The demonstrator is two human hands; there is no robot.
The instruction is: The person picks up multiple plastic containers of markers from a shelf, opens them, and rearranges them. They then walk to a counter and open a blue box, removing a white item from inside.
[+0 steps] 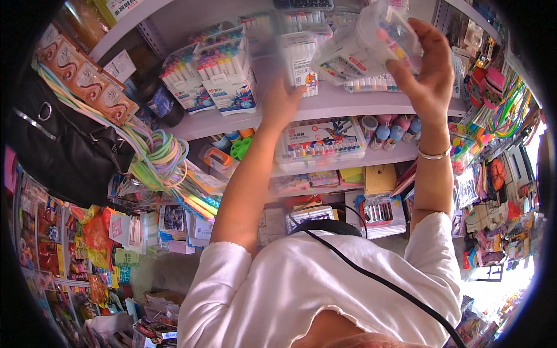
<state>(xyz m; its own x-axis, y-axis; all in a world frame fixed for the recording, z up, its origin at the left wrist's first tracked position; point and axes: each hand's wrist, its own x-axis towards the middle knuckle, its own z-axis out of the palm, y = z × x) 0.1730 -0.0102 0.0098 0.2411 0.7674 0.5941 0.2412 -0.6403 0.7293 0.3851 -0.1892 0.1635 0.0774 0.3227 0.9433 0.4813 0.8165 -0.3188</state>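
My right hand grips a clear plastic marker case by its end, fingers and thumb around it. The case is tilted in the air above the upper shelf, with a few colored pieces showing through its clear end. Lower and to the left, my left hand reaches over the shelf edge. Its thumb lies by the lower corner of a white marker box that stands upright. The fingers of that hand are blurred, so whether they grip anything is unclear.
Two boxes of capped markers, one in front, stand on the upper shelf beside a dark cylindrical container. Below lies a flat marker set. Pastel tubes and a black bag hang at left.
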